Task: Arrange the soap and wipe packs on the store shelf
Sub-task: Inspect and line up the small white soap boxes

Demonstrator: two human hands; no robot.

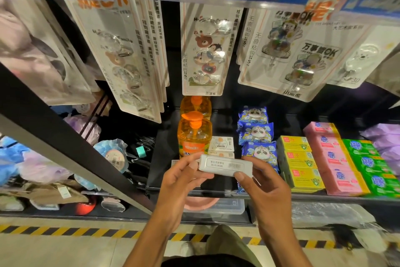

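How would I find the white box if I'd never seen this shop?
Look at the black shelf under the hanging hook cards. In front of the orange pump bottle and the blue panda packs, a left hand and a right hand hold the white box between them. Unlike the bright packs around it, it is plain whitish with a barcode.

A white soap box [225, 166] is held flat and sideways, barcode up, in front of the shelf [164, 158]. The left hand [181, 180] pinches one end and the right hand [264, 188] the other. Behind it sit small cream soap boxes [221, 144]. To the right are blue panda wipe packs [257, 134] in a row, then rows of yellow boxes [299, 162], pink boxes [334, 158] and green boxes [368, 162].
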